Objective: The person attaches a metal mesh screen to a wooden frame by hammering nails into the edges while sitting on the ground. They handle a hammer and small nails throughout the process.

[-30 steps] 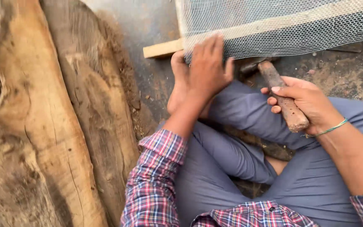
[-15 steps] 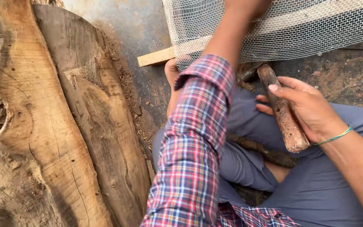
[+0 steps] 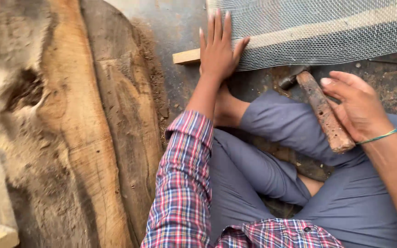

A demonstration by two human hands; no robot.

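Observation:
My left hand (image 3: 217, 53) lies flat, fingers spread, on the near left corner of a sheet of grey wire mesh (image 3: 322, 27). The mesh covers a pale wooden strip (image 3: 185, 57) whose end sticks out to the left. My right hand (image 3: 359, 108) loosely holds a hammer (image 3: 320, 108) by its worn wooden handle. Its metal head (image 3: 292, 78) points toward the mesh edge, a short way right of my left hand. A thin green band circles my right wrist.
I sit cross-legged in grey trousers (image 3: 253, 170), with a bare foot (image 3: 228, 110) just below my left hand. Large rough wooden slabs (image 3: 70, 128) fill the left side. Dusty dark ground (image 3: 171, 27) lies between the slabs and the mesh.
My left hand reached forward from my knee and now presses flat on the mesh corner. The hammer in my right hand stayed in much the same place, and the grip loosened.

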